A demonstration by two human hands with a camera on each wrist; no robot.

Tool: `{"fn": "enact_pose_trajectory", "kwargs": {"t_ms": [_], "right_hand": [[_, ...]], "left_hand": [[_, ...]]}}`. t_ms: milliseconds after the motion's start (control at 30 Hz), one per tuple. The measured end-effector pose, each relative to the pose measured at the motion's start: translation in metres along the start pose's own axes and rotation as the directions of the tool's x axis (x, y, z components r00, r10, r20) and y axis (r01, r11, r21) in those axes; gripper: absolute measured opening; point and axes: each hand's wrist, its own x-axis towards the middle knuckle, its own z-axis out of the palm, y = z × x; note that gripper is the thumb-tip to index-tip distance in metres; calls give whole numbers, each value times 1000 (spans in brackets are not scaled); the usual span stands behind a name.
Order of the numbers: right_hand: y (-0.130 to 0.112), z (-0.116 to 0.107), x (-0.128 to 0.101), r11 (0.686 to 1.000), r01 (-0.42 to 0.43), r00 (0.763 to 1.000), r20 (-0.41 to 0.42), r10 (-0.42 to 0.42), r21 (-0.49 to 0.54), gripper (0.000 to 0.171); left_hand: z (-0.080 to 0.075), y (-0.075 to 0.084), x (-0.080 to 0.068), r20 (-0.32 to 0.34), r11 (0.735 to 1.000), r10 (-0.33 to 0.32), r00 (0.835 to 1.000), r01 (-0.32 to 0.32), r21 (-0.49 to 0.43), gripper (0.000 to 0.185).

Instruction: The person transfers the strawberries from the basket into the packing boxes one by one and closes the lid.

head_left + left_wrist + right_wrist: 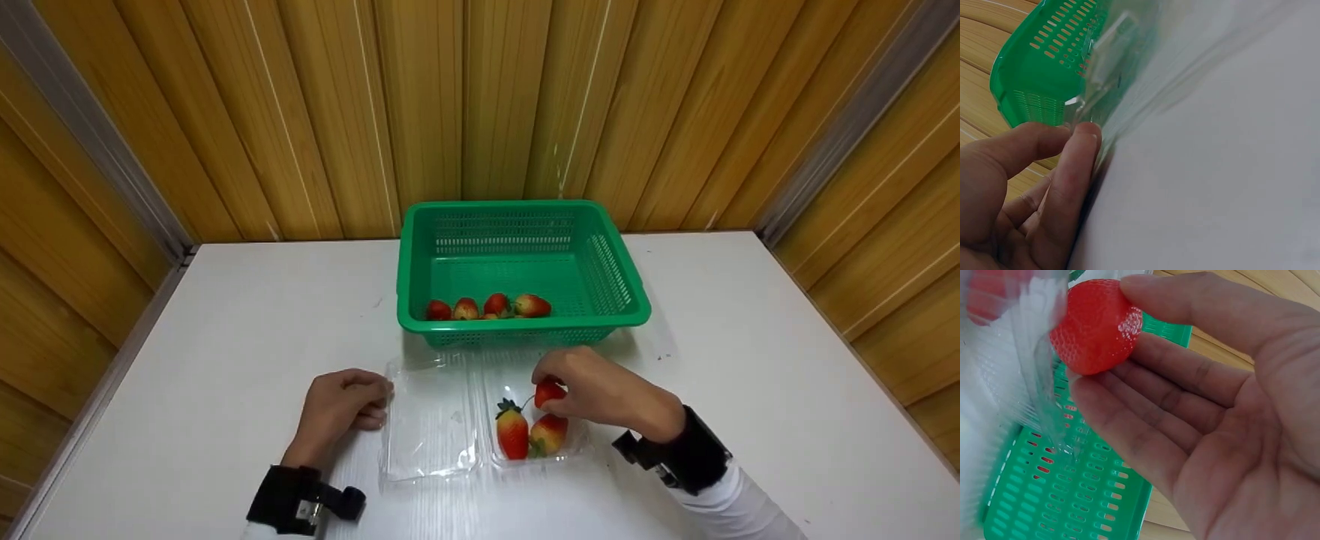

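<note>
A clear plastic clamshell box [431, 427] lies unfolded on the table, lid half at left, base half at right. My left hand [343, 405] pinches the lid's outer left edge; in the left wrist view the thumb and index finger [1075, 169] meet at the plastic rim. With thumb and fingertips, my right hand [600, 390] holds a red strawberry [1098, 329] at the base half. Two more strawberries sit in that half: an elongated one with its leafy cap up [513, 433] and a rounder, yellow-tinged one [549, 433] with its cap down.
Behind the box stands a green plastic basket [525, 328] with slotted sides. Several strawberries [496, 304] lie along its near wall, partly hidden by the rim. Wood-look panels [495, 97] wall in the white table [285, 315] at the back and both sides.
</note>
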Motion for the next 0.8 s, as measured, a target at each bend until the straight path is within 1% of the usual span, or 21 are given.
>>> {"fn": "enact_pose_trajectory", "kwargs": {"t_ms": [167, 400, 533, 800], "right_hand": [[-2, 3, 1, 1000, -15, 1000, 22, 16, -19, 17], [-3, 7, 2, 999, -29, 998, 50, 29, -16, 18], [-3, 9, 3, 999, -33, 998, 52, 34, -20, 17], [-1, 14, 5, 998, -52, 997, 61, 54, -33, 14]], "left_hand": [[0, -1, 0, 1, 1000, -1, 1000, 1, -13, 17], [1, -1, 0, 0, 1000, -5, 1000, 5, 1, 19], [0, 2, -1, 3, 1000, 7, 1000, -7, 13, 18], [1, 3, -2, -2, 1000, -2, 1000, 2, 12, 16]]}}
